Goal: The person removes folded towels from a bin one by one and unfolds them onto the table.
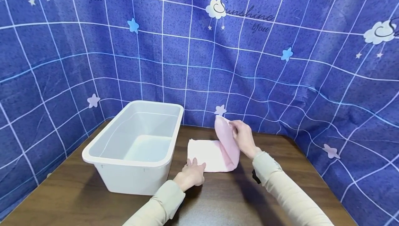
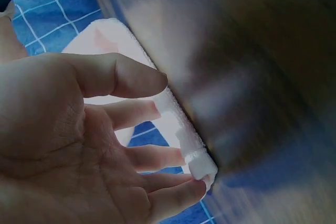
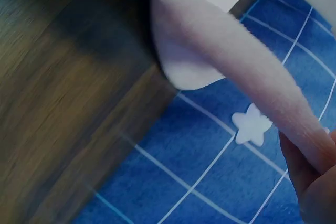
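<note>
A pink and white towel (image 1: pixel 205 155), folded into a flat rectangle, lies on the table to the right of the tub. Its right part stands raised as a pink flap (image 1: pixel 225 132). The right hand (image 1: pixel 244 137) pinches the upper edge of that flap between thumb and fingers, and the right wrist view shows the cloth slanting up to these fingers (image 3: pixel 299 171). At the towel's near left corner, the left hand (image 1: pixel 191 175) rests its fingertips on the cloth. In the left wrist view the thumb (image 2: pixel 139 80) lies apart from the loosely bent fingers, which touch the towel's edge (image 2: pixel 194 156).
A white plastic tub (image 1: pixel 131 174) stands left of the towel, its near right side close to the left forearm. Behind the brown wooden table (image 1: pixel 218 201) hangs a blue curtain (image 1: pixel 199 52) with white grid lines, stars and clouds.
</note>
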Demonstrator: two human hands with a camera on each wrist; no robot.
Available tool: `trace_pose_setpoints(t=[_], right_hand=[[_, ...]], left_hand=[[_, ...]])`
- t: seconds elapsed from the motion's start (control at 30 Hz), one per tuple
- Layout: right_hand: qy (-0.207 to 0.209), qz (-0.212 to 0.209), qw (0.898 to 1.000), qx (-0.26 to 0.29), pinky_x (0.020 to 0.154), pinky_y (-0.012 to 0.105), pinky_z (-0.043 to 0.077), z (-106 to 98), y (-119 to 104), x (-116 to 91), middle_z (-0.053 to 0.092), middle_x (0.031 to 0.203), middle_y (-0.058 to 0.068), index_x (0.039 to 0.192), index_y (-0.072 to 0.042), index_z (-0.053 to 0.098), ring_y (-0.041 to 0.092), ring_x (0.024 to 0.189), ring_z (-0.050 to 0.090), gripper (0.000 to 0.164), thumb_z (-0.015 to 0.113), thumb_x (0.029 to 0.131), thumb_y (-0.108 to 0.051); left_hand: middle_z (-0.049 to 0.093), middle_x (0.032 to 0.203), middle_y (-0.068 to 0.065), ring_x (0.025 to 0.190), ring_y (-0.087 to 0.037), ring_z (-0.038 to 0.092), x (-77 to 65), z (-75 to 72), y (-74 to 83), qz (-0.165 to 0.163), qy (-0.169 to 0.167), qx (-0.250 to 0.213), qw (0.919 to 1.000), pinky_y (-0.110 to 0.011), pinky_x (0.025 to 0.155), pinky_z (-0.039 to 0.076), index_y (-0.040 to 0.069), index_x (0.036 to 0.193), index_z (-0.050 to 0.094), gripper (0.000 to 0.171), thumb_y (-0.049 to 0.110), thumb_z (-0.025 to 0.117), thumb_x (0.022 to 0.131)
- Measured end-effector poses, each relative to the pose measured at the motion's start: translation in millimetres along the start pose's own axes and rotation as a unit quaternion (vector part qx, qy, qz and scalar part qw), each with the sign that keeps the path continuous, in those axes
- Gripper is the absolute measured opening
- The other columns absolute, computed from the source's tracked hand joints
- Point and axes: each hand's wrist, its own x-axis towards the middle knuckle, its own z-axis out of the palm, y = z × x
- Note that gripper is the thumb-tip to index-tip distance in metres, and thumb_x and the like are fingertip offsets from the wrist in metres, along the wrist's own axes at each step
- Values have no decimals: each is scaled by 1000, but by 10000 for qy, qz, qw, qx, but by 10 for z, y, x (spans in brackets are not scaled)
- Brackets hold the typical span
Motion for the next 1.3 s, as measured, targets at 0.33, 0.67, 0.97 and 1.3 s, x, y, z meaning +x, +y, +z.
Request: trace_pose_setpoints(t=[0.33,0.67,0.97,1.3], right_hand=[[586,166,9981,-124,82,46,52,-214,286,-118,71,96,19,98,5,71,35,90,68,27,57,78,15],[739,558,9954,-253,84,48,50,-345,590,-236,69,97,22,99,6,70,38,91,66,28,53,78,16],[916,1124,9890,-293,82,50,48,-422,837,-412,69,96,26,98,9,69,43,91,65,27,51,79,15],[509,1602,9845,-495,78,51,47,-474,1015,-564,68,93,26,97,8,67,42,86,63,27,51,76,14]], left_hand=[[32,152,-26,141,-50,25,68,-24,63,-101,-285,-161,9994,-54,110,35,13,138,52,54,10,60,84],[38,146,-24,139,-47,29,225,-10,173,-290,-170,-9,9994,-51,106,40,12,131,55,48,15,63,84],[39,145,-24,137,-46,31,322,30,248,-344,-188,-18,9992,-50,102,42,12,129,56,47,16,63,83],[36,149,-23,139,-45,29,376,32,272,-390,-275,-13,9989,-50,104,42,15,135,54,49,17,62,86]])
